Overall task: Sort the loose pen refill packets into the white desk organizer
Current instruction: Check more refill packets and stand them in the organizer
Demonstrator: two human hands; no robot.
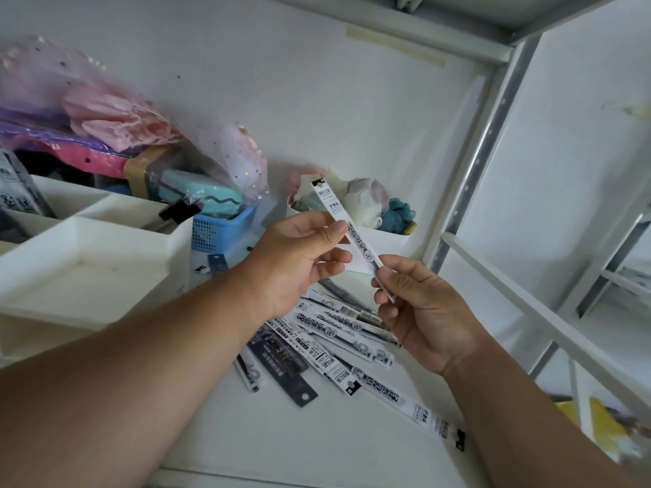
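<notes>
One slim white packet [347, 230] with black print is up in the air, tilted, top end far-left. More packets [338, 341] lie fanned on the white shelf nearby. The white organizer [95, 276] stands left, its near compartment bare.

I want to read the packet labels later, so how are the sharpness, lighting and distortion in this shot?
Head view: soft, even light, no hard glare; the held refill packet and the loose pile are fairly sharp, print mostly legible; wide-angle distortion bends the shelf rails and stretches the forearms; the bottom-right corner is blurred.
</notes>
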